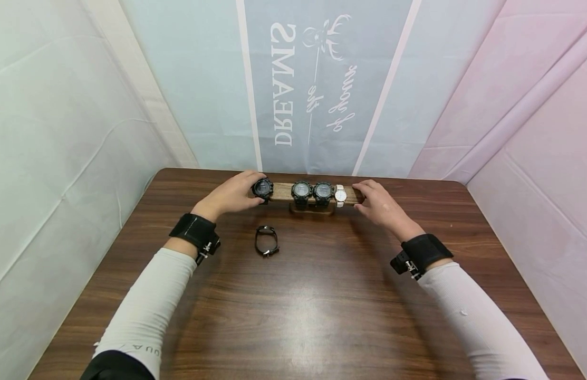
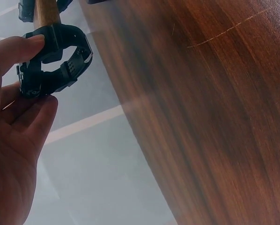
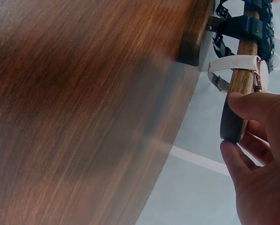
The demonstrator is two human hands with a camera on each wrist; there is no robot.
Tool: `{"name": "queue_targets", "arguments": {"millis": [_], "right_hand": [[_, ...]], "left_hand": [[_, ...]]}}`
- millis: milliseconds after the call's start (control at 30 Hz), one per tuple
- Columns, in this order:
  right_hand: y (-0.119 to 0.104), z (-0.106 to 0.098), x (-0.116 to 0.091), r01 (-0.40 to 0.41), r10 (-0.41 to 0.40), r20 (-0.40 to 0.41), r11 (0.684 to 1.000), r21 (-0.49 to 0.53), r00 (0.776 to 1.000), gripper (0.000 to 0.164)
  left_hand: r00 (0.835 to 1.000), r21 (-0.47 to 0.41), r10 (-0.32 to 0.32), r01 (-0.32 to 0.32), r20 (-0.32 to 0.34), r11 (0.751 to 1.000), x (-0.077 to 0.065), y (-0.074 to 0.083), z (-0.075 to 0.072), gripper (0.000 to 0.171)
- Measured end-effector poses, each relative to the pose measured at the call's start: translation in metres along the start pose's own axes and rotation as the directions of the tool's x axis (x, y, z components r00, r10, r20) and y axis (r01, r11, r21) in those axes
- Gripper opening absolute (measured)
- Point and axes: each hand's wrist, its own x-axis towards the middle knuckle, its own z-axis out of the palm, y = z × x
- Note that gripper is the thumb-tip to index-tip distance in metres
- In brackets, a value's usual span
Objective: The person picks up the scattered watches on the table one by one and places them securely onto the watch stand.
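My left hand (image 1: 233,194) pinches a chunky black digital watch (image 1: 262,188) at the left end of a wooden watch stand's bar (image 1: 281,192). In the left wrist view, the thumb lies on the strap (image 2: 60,37) and the fingers are at the watch's other side. At the bar's opposite end, my right hand (image 1: 381,205) holds the wood between thumb and fingers. Beside it a white-strapped watch (image 1: 340,196) is looped round the bar. Two more black digital watches (image 1: 301,190) hang side by side at its middle.
A slim black watch (image 1: 267,241) lies on the brown wooden table (image 1: 302,295), nearer than the stand. The stand's base (image 1: 312,210) rests close to the table's far edge. Behind that edge hangs a blue-grey cloth (image 1: 203,84) with white lettering.
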Motion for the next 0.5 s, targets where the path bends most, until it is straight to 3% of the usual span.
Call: {"name": "queue_targets", "arguments": {"millis": [500], "right_hand": [[0.0004, 0.001, -0.0007, 0.006, -0.006, -0.006, 1.0, -0.001, 1.0, 0.056]], "left_hand": [[1.0, 0.002, -0.002, 0.002, 0.002, 1.0, 0.0026, 0.0021, 0.0047, 0.062]]}}
